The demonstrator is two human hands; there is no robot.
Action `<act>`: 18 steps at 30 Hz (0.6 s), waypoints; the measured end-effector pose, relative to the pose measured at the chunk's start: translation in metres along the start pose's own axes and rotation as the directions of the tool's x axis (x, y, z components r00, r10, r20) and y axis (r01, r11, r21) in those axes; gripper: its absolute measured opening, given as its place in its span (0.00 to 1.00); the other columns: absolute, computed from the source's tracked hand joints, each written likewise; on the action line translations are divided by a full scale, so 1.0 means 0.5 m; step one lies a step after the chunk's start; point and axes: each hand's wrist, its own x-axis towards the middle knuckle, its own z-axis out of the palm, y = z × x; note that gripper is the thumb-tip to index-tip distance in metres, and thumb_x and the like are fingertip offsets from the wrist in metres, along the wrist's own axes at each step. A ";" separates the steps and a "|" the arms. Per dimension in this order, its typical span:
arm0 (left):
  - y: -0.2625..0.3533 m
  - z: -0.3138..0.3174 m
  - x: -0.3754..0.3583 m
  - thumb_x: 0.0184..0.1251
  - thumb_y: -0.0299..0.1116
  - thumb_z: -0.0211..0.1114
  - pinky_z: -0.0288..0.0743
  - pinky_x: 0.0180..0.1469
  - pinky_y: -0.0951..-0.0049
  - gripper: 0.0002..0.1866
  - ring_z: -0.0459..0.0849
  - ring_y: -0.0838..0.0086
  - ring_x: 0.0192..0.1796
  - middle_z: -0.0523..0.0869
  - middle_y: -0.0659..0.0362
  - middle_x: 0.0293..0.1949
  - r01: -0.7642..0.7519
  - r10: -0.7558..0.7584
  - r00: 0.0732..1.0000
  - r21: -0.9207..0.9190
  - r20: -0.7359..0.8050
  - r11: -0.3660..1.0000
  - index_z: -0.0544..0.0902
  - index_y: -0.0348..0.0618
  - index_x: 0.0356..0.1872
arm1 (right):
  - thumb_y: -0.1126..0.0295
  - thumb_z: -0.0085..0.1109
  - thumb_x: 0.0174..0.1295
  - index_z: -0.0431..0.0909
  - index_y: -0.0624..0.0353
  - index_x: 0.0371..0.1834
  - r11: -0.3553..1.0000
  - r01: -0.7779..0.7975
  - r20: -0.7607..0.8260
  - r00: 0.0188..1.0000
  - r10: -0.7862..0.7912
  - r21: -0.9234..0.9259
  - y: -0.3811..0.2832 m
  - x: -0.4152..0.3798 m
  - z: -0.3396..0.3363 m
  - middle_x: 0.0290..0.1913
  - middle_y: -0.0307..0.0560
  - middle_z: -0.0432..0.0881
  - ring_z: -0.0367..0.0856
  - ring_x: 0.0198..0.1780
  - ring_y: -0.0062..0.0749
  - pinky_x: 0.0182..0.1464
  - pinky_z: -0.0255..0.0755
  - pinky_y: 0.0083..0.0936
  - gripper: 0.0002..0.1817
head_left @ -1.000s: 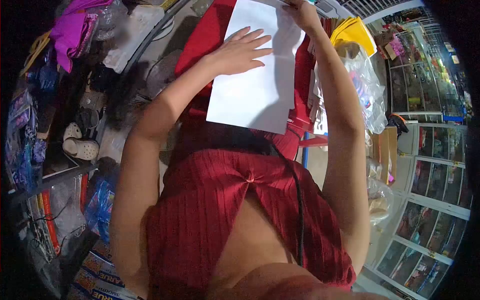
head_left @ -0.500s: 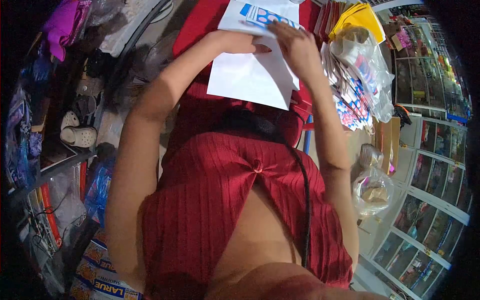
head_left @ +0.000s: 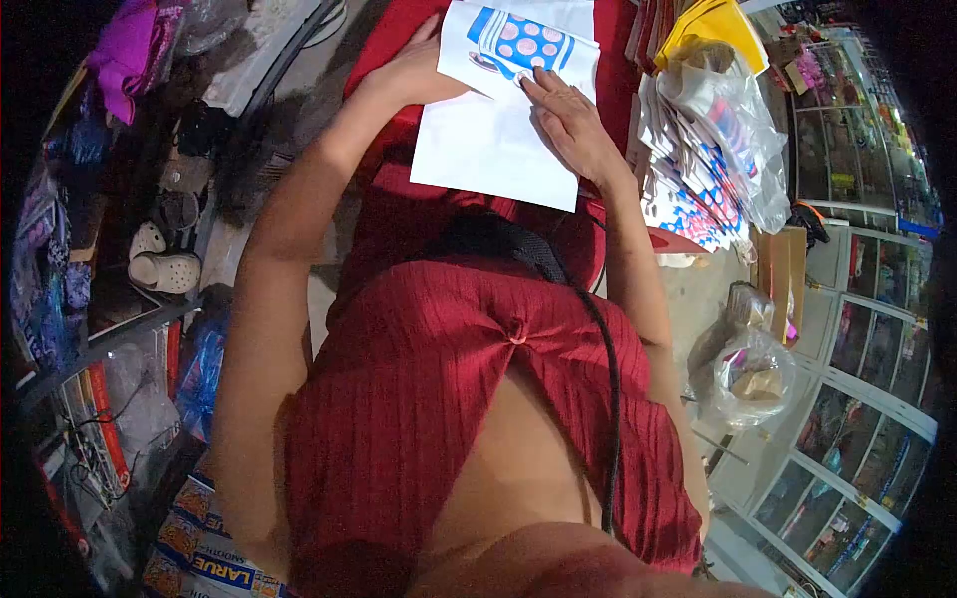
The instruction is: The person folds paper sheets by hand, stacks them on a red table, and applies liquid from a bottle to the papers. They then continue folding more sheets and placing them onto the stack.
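White paper (head_left: 488, 149) lies on a red surface (head_left: 389, 45) in front of me. Its upper part is a flap or sheet printed with a blue shape with pink dots (head_left: 528, 42). My left hand (head_left: 414, 75) is at the left edge of the printed part, its fingers spread and partly behind the paper's edge. My right hand (head_left: 570, 120) rests on the paper with its fingers stretched out, fingertips at the lower edge of the blue print. Neither hand is closed round anything.
To the right hang or lie stacked printed papers (head_left: 688, 189) with a clear plastic bag (head_left: 743, 140) and a yellow item (head_left: 713, 35). Beige clogs (head_left: 164, 271) stand on the left. Glass-fronted shelves (head_left: 847, 329) line the right side.
My left hand has moved left from the paper's middle to its edge. My right hand has shifted down and left, flattening out. The printed part now shows more fully.
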 end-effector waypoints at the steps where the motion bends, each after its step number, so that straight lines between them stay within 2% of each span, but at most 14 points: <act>1: -0.003 -0.002 -0.014 0.70 0.59 0.55 0.36 0.78 0.46 0.30 0.55 0.60 0.78 0.69 0.55 0.72 -0.002 0.002 1.000 0.004 0.002 1.000 0.71 0.63 0.70 | 0.64 0.46 0.72 0.69 0.50 0.71 0.999 0.037 -0.014 0.999 -0.038 -0.035 0.002 0.004 0.001 0.75 0.56 0.63 0.57 0.77 0.48 0.76 0.48 0.45 0.24; 3: -0.001 -0.002 -0.046 0.71 0.62 0.52 0.35 0.79 0.48 0.32 0.52 0.58 0.79 0.63 0.55 0.75 0.111 -0.114 0.983 -0.027 -0.145 0.993 0.70 0.62 0.71 | 0.65 0.48 0.71 0.70 0.50 0.71 0.996 0.056 -0.033 0.998 -0.058 -0.064 0.006 0.008 0.001 0.73 0.58 0.65 0.60 0.76 0.49 0.75 0.52 0.43 0.24; 4: 0.005 -0.013 -0.059 0.71 0.62 0.52 0.35 0.79 0.48 0.32 0.52 0.58 0.79 0.63 0.55 0.75 0.109 -0.111 0.983 -0.023 -0.144 0.994 0.70 0.62 0.71 | 0.67 0.49 0.71 0.70 0.51 0.71 0.992 0.074 -0.048 0.996 -0.079 -0.097 0.007 0.011 -0.001 0.72 0.59 0.66 0.62 0.74 0.50 0.74 0.56 0.40 0.24; 6: 0.016 -0.036 -0.078 0.71 0.61 0.54 0.37 0.79 0.52 0.36 0.49 0.59 0.80 0.60 0.52 0.76 0.171 -0.171 0.985 0.087 0.001 0.981 0.67 0.51 0.73 | 0.66 0.48 0.72 0.71 0.49 0.70 0.994 0.085 -0.066 0.994 -0.089 -0.072 0.024 0.018 0.005 0.72 0.58 0.67 0.63 0.74 0.49 0.74 0.56 0.43 0.23; 10: 0.005 -0.020 -0.099 0.69 0.65 0.52 0.35 0.79 0.50 0.39 0.48 0.58 0.80 0.59 0.56 0.77 0.131 -0.123 0.991 0.152 -0.058 0.980 0.63 0.58 0.75 | 0.64 0.48 0.72 0.72 0.46 0.69 0.993 0.102 -0.071 0.992 -0.106 -0.055 0.037 0.030 0.002 0.73 0.55 0.67 0.63 0.74 0.47 0.73 0.57 0.45 0.22; 12: 0.002 -0.019 -0.099 0.67 0.67 0.54 0.34 0.79 0.52 0.43 0.48 0.56 0.80 0.58 0.53 0.77 0.141 -0.136 0.987 0.065 -0.083 0.988 0.60 0.51 0.76 | 0.65 0.47 0.72 0.72 0.45 0.69 0.993 0.100 -0.069 0.992 -0.105 -0.067 0.042 0.032 0.005 0.73 0.54 0.66 0.62 0.75 0.47 0.73 0.56 0.45 0.22; 13: -0.001 -0.013 -0.099 0.67 0.67 0.54 0.34 0.79 0.52 0.43 0.48 0.56 0.80 0.58 0.53 0.77 0.141 -0.135 0.987 0.066 -0.085 0.988 0.60 0.51 0.76 | 0.65 0.47 0.72 0.72 0.45 0.69 0.992 0.100 -0.067 0.992 -0.105 -0.078 0.042 0.033 0.004 0.74 0.52 0.65 0.62 0.75 0.47 0.73 0.56 0.45 0.22; 15: -0.009 -0.001 -0.099 0.65 0.68 0.55 0.34 0.79 0.53 0.47 0.49 0.55 0.80 0.58 0.48 0.77 0.149 -0.142 0.974 0.028 -0.175 0.988 0.60 0.45 0.76 | 0.66 0.47 0.72 0.71 0.44 0.69 0.992 0.087 -0.064 0.994 -0.093 -0.091 0.040 0.030 0.006 0.74 0.51 0.65 0.61 0.75 0.46 0.74 0.55 0.45 0.22; 18: -0.004 -0.010 -0.102 0.65 0.68 0.55 0.33 0.79 0.53 0.48 0.49 0.55 0.80 0.58 0.45 0.76 0.164 -0.155 0.976 0.049 -0.154 0.985 0.59 0.43 0.76 | 0.67 0.48 0.72 0.70 0.44 0.71 0.989 0.082 -0.052 0.995 -0.089 -0.125 0.034 0.026 0.001 0.74 0.51 0.64 0.60 0.76 0.46 0.74 0.54 0.44 0.23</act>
